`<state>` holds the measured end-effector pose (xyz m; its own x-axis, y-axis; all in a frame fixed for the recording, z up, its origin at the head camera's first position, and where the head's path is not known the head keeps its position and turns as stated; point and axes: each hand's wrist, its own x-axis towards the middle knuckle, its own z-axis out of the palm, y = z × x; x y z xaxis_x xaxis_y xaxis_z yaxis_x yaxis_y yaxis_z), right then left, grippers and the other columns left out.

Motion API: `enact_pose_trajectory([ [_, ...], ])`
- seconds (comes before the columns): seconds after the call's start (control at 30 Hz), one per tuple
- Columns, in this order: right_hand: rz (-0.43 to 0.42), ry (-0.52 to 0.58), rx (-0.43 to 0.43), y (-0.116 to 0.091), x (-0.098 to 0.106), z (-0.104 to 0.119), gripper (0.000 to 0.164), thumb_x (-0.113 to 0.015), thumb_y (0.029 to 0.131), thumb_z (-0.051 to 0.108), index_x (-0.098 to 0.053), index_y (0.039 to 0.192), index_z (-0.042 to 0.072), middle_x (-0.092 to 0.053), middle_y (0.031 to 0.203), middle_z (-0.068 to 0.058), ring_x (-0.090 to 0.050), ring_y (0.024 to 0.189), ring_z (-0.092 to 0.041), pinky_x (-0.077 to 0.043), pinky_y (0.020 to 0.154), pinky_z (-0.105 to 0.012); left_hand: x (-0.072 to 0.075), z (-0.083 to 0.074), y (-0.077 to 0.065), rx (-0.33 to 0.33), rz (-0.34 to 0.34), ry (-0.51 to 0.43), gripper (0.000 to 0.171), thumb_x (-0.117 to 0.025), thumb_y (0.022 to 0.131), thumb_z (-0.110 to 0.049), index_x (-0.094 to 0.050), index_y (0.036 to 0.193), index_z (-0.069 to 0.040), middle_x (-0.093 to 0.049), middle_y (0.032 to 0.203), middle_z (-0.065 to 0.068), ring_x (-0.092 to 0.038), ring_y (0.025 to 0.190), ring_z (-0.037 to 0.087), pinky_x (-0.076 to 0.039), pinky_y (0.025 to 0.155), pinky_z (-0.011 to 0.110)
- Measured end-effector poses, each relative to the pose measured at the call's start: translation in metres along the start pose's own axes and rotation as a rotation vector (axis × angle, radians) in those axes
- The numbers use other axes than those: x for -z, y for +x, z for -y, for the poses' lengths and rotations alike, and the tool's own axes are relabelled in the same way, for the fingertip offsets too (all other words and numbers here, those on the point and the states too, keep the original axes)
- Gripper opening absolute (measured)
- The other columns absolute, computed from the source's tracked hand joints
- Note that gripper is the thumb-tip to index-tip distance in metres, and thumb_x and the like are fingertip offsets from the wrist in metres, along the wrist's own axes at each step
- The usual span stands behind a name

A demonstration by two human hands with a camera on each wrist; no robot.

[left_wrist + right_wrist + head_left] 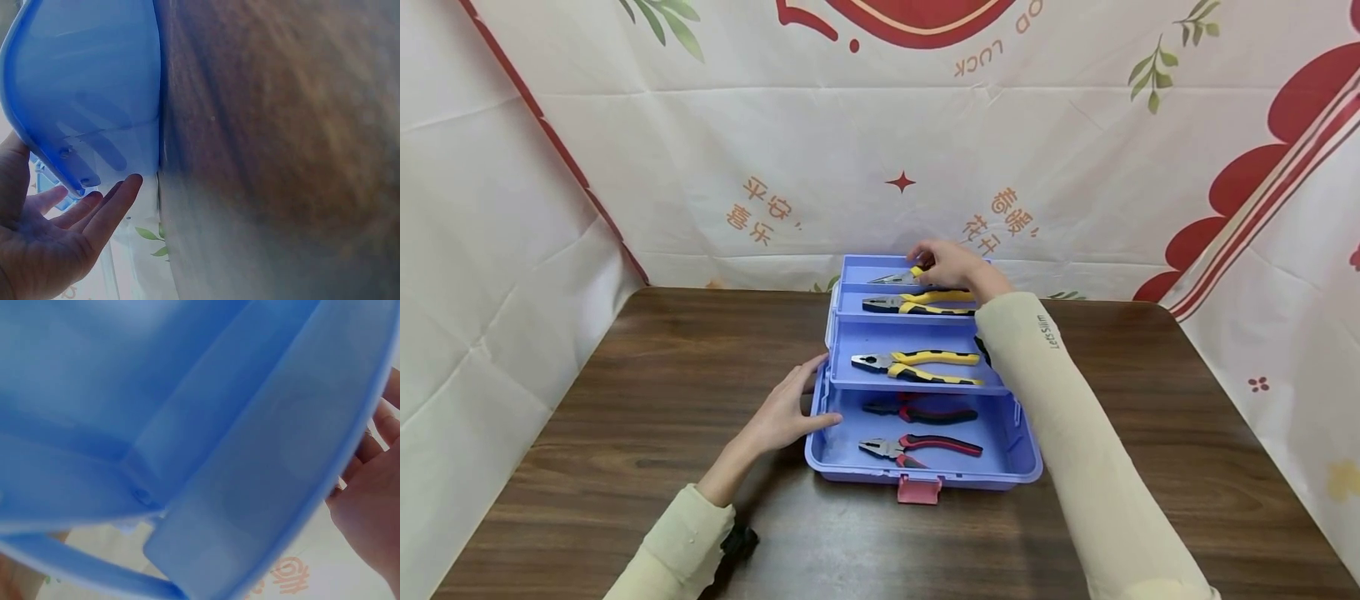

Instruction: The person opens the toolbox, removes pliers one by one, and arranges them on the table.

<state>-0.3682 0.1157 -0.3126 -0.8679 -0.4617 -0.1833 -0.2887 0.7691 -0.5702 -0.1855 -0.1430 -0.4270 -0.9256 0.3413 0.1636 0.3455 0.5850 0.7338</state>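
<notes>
A blue toolbox [925, 479] stands with its stepped trays raised. In its top tray lie long-nose pliers [891, 277] with yellow handles; my right hand [951, 265] has its fingers curled over those handles and hides most of them. Just below are combination pliers [936, 298], also yellow-handled. The lower tray has another yellow-and-black pair [917, 364]. Red-and-black pliers [917, 446] and a second such pair [925, 412] lie in the bottom. At the box's left side, my left hand [786, 412] spreads loosely, thumb over the rim, fingers along the outer wall [94, 81].
The toolbox rests on a brown wooden table [647, 433], its pink latch [919, 490] hanging at the front. A printed white cloth [850, 150] hangs behind the table. A small black object [740, 542] is by the left sleeve. My right forearm crosses the box's right side.
</notes>
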Motion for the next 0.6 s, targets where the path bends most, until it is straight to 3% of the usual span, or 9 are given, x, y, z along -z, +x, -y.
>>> enact_pose_trajectory([
  [0.2, 0.032, -0.074, -0.009, 0.0022, 0.0047, 0.0063, 0.035, -0.059, 0.084, 0.006, -0.053, 0.118, 0.009, -0.05, 0.113, -0.01, -0.044, 0.102, -0.025, -0.036, 0.088, -0.039, 0.0005, 0.0006, 0.0001, 0.003, -0.001, -0.008, 0.085, -0.075, 0.071, -0.027, -0.025, 0.138, -0.01, -0.042, 0.122, 0.012, -0.048, 0.107, 0.021, -0.035, 0.089, 0.043],
  [0.6, 0.097, -0.089, 0.013, 0.0078, 0.0083, 0.0041, 0.026, -0.056, 0.084, 0.002, -0.058, 0.11, 0.004, -0.051, 0.109, -0.014, -0.045, 0.098, -0.026, -0.038, 0.085, -0.038, 0.0003, 0.0004, 0.0001, 0.012, 0.005, -0.008, 0.085, -0.074, 0.071, -0.028, -0.025, 0.139, -0.01, -0.04, 0.125, 0.012, -0.048, 0.107, 0.021, -0.035, 0.09, 0.043],
])
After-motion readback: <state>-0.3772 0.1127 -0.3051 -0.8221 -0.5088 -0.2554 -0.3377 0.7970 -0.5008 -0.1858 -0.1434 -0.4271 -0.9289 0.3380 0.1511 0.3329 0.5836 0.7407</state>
